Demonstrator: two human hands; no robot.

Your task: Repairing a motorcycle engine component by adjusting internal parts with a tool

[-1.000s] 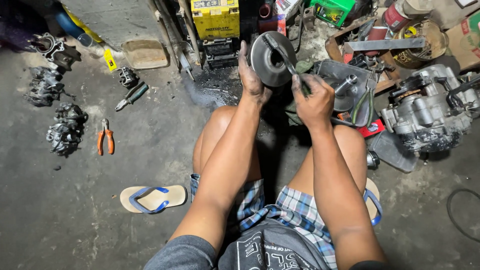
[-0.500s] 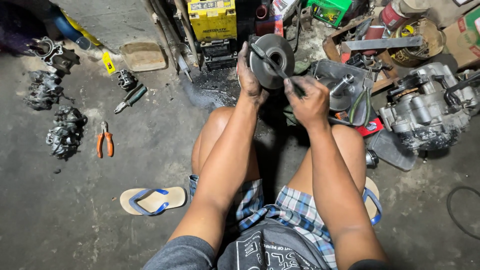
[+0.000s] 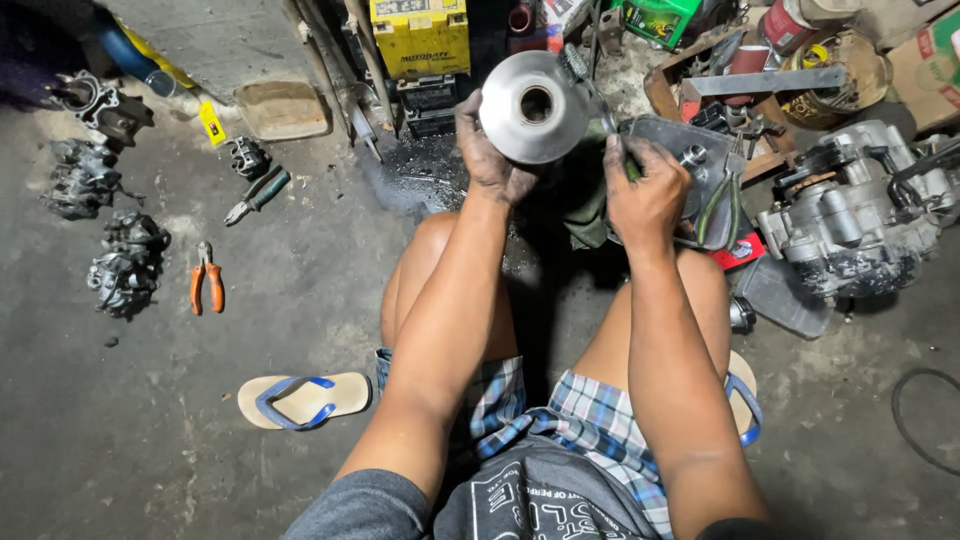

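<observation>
The grimy fingers (image 3: 478,140) of the left hand (image 3: 492,165) were curled closed around the left rim of a round, silvery metal pulley disc with a dark centre hole (image 3: 532,107), held up off the floor, above the knees at the far middle of the scene. The right hand (image 3: 645,195) was clenched around a slim, dark-handled tool (image 3: 585,82) whose far end lay against the disc's right edge; what kind of tool it was could not be made out.

The disc looked like solid cast metal: stiff, fairly heavy, and probably slick with oil, judging by the blackened hands. Its rim seemed the sound place to take hold, as the sloped face offered little purchase.

Farther out, a grey engine casing (image 3: 850,225) sat on the floor to the right, orange-handled pliers (image 3: 206,280) and a tan sandal with blue straps (image 3: 300,398) to the left, and a yellow battery (image 3: 420,35) at the far edge.
</observation>
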